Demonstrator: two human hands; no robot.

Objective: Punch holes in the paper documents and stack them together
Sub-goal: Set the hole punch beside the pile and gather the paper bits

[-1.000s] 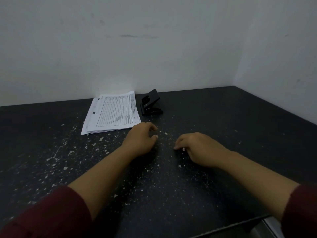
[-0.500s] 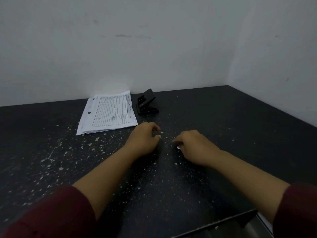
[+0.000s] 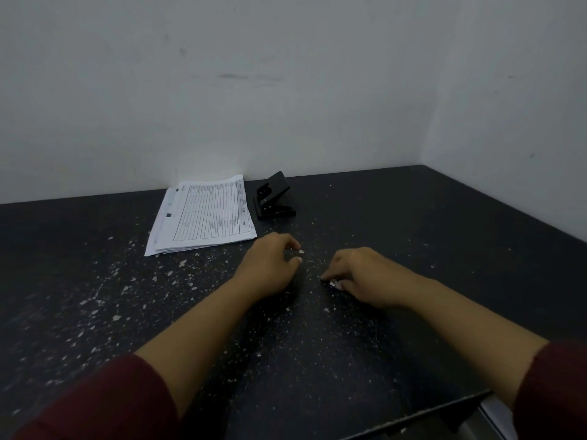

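A stack of printed paper documents [image 3: 205, 214] lies flat on the black speckled table [image 3: 413, 249], near the back wall. Just right of it stands a black hole punch [image 3: 273, 198] with its lever raised. My left hand [image 3: 270, 266] rests on the table in front of the papers, fingers curled and holding nothing. My right hand [image 3: 365, 274] rests beside it to the right, fingers also curled under, with nothing in it. Both hands are apart from the papers and the punch.
White walls meet in a corner [image 3: 425, 160] at the back right. Pale flecks [image 3: 117, 300] are scattered over the table's left and middle. The table's front edge [image 3: 413, 417] runs at the lower right.
The hands have barely moved; the view has shifted a little, so the papers and punch sit slightly further left in the frame.
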